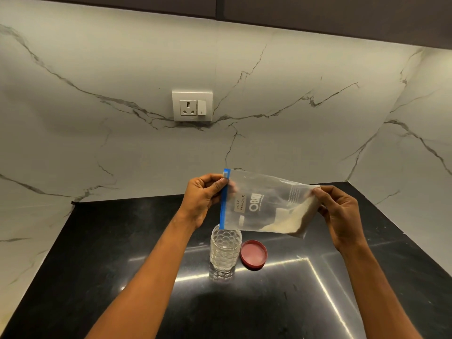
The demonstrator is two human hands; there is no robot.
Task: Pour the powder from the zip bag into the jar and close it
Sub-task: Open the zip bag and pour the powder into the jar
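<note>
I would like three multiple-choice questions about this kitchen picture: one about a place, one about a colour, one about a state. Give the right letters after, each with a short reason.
1. Where does the lid lie?
A. on the jar
B. on the counter, right of the jar
C. in the left hand

2. What colour is the zip strip of the zip bag?
A. blue
B. green
C. yellow

3. Where is the powder now?
A. spilled on the counter
B. filling the jar
C. inside the bag, at its lower right corner

Answers:
1 B: the lid rests on the black counter beside the open jar.
2 A: the strip that the left hand pinches is blue.
3 C: the powder sits at the end that the right hand holds.
</note>
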